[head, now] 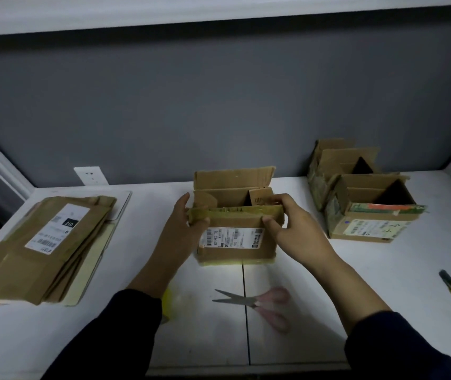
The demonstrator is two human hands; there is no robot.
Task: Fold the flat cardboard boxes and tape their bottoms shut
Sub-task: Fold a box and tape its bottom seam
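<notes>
- The cardboard box is standing upright at the middle of the table, open side up. Its long axis is running left to right, squarely between the 2 hands.
- The left hand is gripping the left end of the near flap, fingers curling round its edge.
- The right hand is pinching the same flap at its right end, thumb on the front and fingers over the top.
- Yellow tape is showing along the box's bottom edge, so the base is probably already sealed.
- 2 folded boxes are sitting well apart to the right, nearer the right hand, which is likely where this one is heading.
- The stack of flat boxes is lying to the left, nearer the left hand.
- The scissors are lying just in front of the box, and the tape roll is peeking out beside the left forearm.
</notes>
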